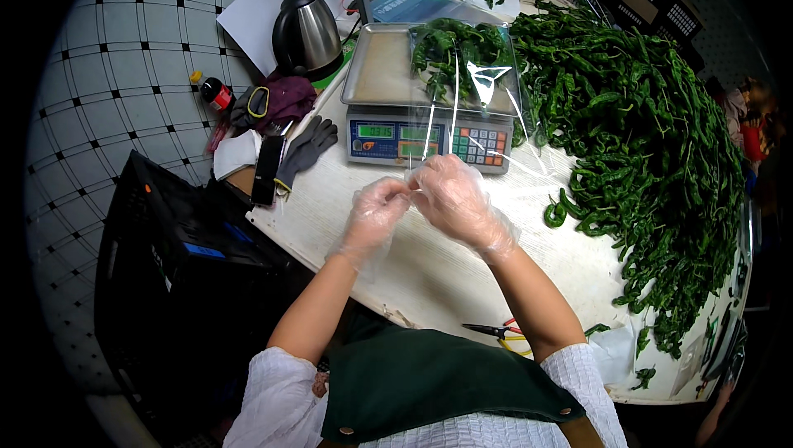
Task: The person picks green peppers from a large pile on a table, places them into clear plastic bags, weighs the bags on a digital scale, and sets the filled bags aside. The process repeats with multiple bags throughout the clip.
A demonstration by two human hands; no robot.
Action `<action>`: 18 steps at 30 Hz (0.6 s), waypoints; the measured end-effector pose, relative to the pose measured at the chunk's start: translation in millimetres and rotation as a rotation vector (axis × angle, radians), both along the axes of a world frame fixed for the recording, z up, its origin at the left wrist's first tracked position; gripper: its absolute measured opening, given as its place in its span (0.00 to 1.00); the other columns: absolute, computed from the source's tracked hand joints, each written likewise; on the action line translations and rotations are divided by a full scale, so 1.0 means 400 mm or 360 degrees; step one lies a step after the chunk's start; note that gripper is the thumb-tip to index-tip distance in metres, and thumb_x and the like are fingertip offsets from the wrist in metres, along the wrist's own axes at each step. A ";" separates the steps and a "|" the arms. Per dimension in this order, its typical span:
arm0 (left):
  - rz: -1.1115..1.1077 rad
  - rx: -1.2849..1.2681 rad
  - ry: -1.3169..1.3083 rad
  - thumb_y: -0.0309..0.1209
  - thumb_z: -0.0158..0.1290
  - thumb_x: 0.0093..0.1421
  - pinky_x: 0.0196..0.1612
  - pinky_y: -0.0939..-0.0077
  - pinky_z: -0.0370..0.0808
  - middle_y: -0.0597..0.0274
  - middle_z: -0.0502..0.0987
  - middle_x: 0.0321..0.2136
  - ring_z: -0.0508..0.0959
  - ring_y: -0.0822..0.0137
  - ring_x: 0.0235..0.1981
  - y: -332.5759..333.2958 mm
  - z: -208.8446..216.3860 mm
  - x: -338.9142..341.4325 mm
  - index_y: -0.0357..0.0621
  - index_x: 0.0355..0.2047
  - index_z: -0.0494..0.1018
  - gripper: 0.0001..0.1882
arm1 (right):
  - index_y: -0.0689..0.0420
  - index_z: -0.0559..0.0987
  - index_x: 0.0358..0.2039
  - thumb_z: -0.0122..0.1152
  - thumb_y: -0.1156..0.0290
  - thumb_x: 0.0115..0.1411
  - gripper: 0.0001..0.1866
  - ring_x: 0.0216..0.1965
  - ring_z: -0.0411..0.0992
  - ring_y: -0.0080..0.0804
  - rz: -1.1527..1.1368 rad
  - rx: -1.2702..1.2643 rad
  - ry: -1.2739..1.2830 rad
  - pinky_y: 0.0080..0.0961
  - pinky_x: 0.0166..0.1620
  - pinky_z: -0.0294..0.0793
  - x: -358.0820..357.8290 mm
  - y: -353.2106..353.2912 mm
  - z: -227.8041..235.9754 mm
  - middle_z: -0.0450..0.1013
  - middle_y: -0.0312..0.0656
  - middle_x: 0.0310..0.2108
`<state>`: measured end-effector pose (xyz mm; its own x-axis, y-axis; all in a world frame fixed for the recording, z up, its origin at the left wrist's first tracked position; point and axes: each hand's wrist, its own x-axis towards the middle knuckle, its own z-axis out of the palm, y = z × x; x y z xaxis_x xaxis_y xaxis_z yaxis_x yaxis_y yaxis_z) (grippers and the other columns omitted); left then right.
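Starting at the worktop's point(322, 229) left edge, a dark phone point(267, 169) and a grey work glove point(307, 151) were lying there, nothing to do with the action imo. Next came the left hand point(376, 210) in a thin see-through glove, fingertips pinched narrow on the near end of a clear bag point(489, 83). The scale point(388, 122) stood toward the far edge with its display lit, and the bag lay across its pan, a bunch of green peppers point(450, 45) in its far part. The right hand point(453, 196), gloved the same way, was pinched on that same near end, right beside the left. My read: weighing was about covered and closing up the bag mouth was the step in hand, so the next move called for keeping the film gathered and not tugging the bag off the pan. Snips point(501, 332) sat by the near edge, and right of everything a huge heap of loose peppers point(636, 118) ran along the right edge.
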<state>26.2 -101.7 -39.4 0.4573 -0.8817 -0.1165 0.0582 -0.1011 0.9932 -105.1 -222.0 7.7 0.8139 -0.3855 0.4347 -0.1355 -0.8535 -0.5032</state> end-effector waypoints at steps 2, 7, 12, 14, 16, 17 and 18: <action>-0.0038 -0.0048 -0.0120 0.22 0.52 0.60 0.35 0.82 0.71 0.69 0.75 0.29 0.71 0.79 0.30 0.001 -0.011 0.003 0.39 0.35 0.75 0.03 | 0.57 0.78 0.29 0.66 0.69 0.50 0.07 0.33 0.72 0.46 0.0086 0.0112 0.0097 0.40 0.36 0.72 0.006 -0.016 0.002 0.72 0.45 0.27; -0.0113 -0.0085 -0.0334 0.22 0.54 0.58 0.37 0.81 0.71 0.67 0.76 0.29 0.73 0.78 0.31 0.005 0.005 0.013 0.36 0.34 0.76 0.04 | 0.61 0.76 0.23 0.63 0.66 0.51 0.10 0.31 0.73 0.52 0.0250 0.0350 0.0318 0.44 0.36 0.71 0.012 -0.045 0.007 0.74 0.52 0.25; -0.0053 0.0090 0.0564 0.30 0.55 0.61 0.37 0.81 0.72 0.66 0.76 0.29 0.74 0.76 0.30 -0.023 0.054 0.017 0.41 0.34 0.76 0.05 | 0.60 0.75 0.23 0.61 0.68 0.53 0.10 0.28 0.73 0.52 0.0267 0.0444 0.0300 0.44 0.33 0.71 -0.004 -0.039 0.011 0.73 0.52 0.23; -0.0001 0.0210 0.0873 0.32 0.54 0.61 0.34 0.81 0.71 0.66 0.74 0.27 0.73 0.75 0.27 -0.079 0.084 0.007 0.43 0.30 0.73 0.07 | 0.60 0.74 0.23 0.61 0.69 0.54 0.09 0.27 0.72 0.52 0.0205 0.0459 0.0290 0.43 0.31 0.70 -0.016 -0.020 0.002 0.72 0.53 0.23; -0.0023 0.0206 0.0495 0.35 0.55 0.60 0.32 0.80 0.69 0.66 0.75 0.25 0.72 0.75 0.25 -0.113 0.054 0.021 0.44 0.29 0.73 0.08 | 0.60 0.72 0.23 0.60 0.70 0.54 0.09 0.25 0.72 0.51 0.0107 0.0409 0.0280 0.41 0.30 0.70 -0.033 0.009 -0.018 0.71 0.53 0.21; -0.0033 0.0202 0.0313 0.36 0.56 0.59 0.32 0.80 0.68 0.66 0.75 0.23 0.71 0.74 0.24 -0.123 0.038 0.027 0.45 0.29 0.73 0.09 | 0.59 0.71 0.23 0.60 0.70 0.55 0.09 0.23 0.70 0.48 0.0152 0.0554 0.0205 0.38 0.28 0.70 -0.067 0.035 0.010 0.70 0.51 0.19; 0.0135 0.0248 0.0517 0.35 0.56 0.59 0.29 0.80 0.67 0.66 0.73 0.22 0.69 0.75 0.22 -0.121 0.061 0.025 0.45 0.26 0.71 0.09 | 0.58 0.70 0.22 0.60 0.70 0.55 0.10 0.21 0.69 0.44 0.0202 0.0696 0.0128 0.36 0.27 0.69 -0.121 0.067 0.034 0.68 0.49 0.18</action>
